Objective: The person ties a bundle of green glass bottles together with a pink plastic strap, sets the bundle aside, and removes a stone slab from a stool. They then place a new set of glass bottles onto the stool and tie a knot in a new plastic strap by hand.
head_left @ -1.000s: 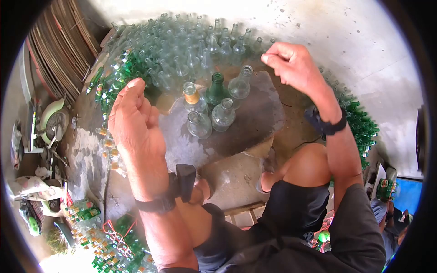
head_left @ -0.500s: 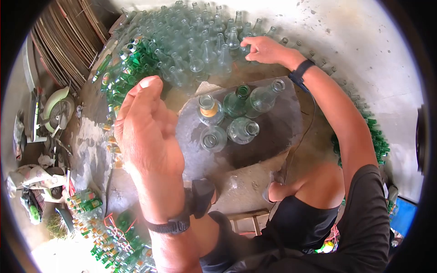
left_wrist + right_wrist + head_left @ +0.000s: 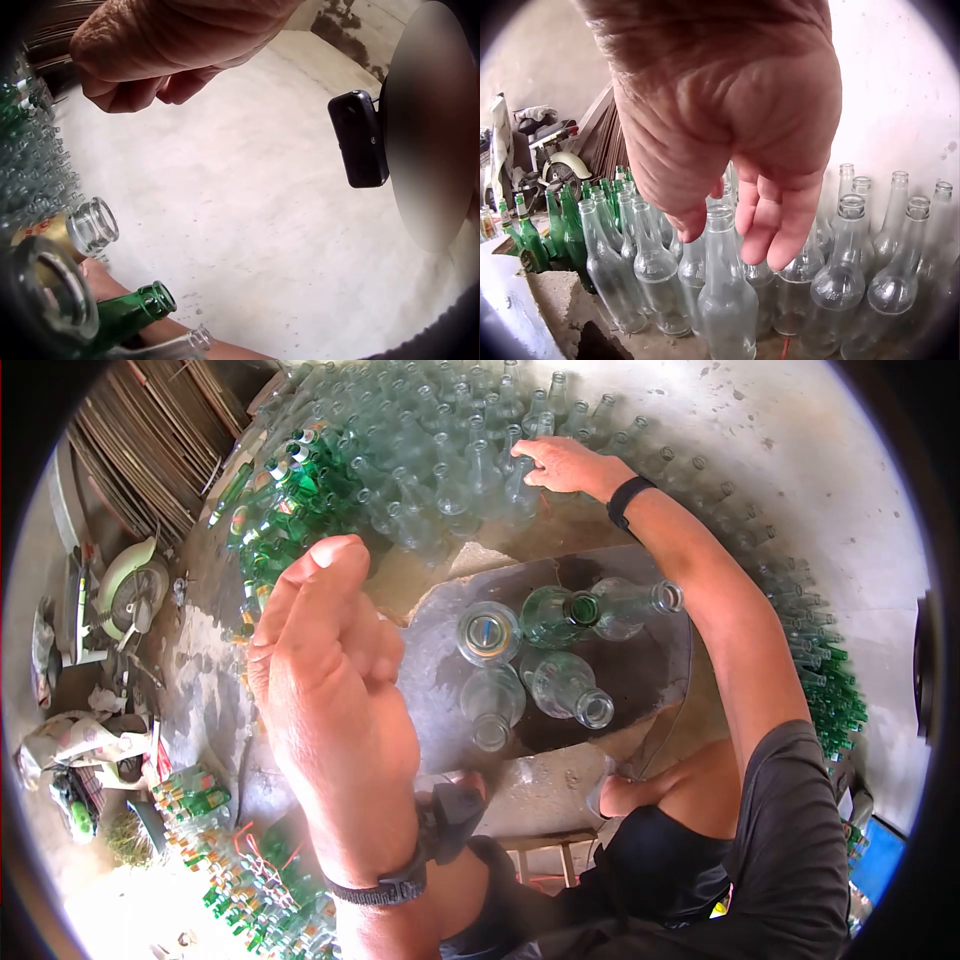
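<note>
In the head view my right hand (image 3: pixel 560 465) reaches to the front edge of the crowd of clear bottles. Its thumb and straight fingers hang on either side of the neck of a clear glass bottle (image 3: pixel 726 292), with gaps showing in the right wrist view. My left hand (image 3: pixel 335 650) is raised left of a dark slab (image 3: pixel 420 710), fingers loosely curled, holding nothing. On the slab stand several bottles: a gold-labelled clear bottle (image 3: pixel 94 227), a green bottle (image 3: pixel 550 617) and clear ones, including a clear bottle (image 3: pixel 565 685) near the slab's front.
Many clear bottles (image 3: pixel 450 420) crowd the floor behind the slab, along a pale wall (image 3: pixel 700 410). Green bottles (image 3: pixel 290 510) stand at the left rear, and more green bottles (image 3: pixel 840 695) at the right. A broken lump of stone (image 3: pixel 480 558) lies by the slab's back edge.
My right hand has gone left and forward, from above the right rear to the neck of a clear bottle. The left hand stays raised. The head view has shifted, showing the slab bottles more from above.
</note>
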The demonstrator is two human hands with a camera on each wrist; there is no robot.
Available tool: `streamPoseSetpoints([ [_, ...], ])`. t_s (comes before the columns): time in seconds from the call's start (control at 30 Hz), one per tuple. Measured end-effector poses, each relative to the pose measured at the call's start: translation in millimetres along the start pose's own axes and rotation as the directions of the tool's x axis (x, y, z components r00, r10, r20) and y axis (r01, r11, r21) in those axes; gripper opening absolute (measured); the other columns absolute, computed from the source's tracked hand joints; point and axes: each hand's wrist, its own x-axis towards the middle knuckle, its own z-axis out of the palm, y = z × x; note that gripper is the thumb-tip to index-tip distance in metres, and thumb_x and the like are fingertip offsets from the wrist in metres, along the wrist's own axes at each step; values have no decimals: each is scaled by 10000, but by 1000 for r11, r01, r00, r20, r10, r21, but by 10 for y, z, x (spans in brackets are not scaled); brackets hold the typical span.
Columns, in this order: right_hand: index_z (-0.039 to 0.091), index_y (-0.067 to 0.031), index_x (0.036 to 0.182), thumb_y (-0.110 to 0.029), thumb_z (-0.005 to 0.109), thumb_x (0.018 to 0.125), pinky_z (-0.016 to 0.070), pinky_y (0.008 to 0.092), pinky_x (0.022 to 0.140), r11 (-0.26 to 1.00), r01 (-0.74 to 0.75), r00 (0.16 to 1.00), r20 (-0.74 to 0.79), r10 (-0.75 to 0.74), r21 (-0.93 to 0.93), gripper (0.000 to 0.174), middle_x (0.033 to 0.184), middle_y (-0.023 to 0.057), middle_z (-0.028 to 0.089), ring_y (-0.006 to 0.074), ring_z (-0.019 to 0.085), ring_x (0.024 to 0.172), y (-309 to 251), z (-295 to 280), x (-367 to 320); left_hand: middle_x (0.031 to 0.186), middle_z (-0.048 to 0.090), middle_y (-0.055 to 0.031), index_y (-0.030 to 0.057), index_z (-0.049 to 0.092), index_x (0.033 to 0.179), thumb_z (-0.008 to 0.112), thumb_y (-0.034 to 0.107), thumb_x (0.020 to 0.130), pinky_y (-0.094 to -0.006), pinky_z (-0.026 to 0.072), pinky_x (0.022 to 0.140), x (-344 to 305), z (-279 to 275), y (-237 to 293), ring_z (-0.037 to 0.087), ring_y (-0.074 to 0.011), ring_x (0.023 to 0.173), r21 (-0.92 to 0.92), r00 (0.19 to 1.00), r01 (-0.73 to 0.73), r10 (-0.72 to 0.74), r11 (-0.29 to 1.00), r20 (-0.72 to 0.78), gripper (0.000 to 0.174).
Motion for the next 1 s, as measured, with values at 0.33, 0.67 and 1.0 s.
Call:
streamPoseSetpoints([
  [0.33, 594, -46, 1110, -228, 731, 904, 522, 489, 842, 1000, -14, 999, -48, 13, -27, 306, 1014, 192, 706, 417, 664, 1007, 14, 72, -1, 603, 374, 87, -1, 668, 995, 701, 135, 960, -234, 256, 524, 43, 58, -23, 281, -27, 542, 66, 997, -47, 51, 997, -55, 144],
  [0.67, 610, -34, 1108, -269, 675, 936, 510, 501, 813, 993, -118, 953, -280, 119, 21, 299, 938, 203, 709, 421, 671, 936, -112, -501, -746, 718, 412, 61, 40, 650, 989, 703, 83, 954, -236, 276, 543, -123, -16, 24, 330, -43, 576, 5, 1000, -19, 18, 1000, 25, 77],
  [1.0, 651, -79, 1057, -250, 747, 906, 473, 430, 637, 965, -237, 850, -505, 148, -116, 248, 716, 143, 597, 297, 585, 676, -501, -1519, -1978, 697, 407, 64, 112, 571, 827, 721, 107, 939, -253, 270, 521, -320, 2, 77, 330, -50, 545, 61, 1000, -23, 24, 998, -16, 187],
])
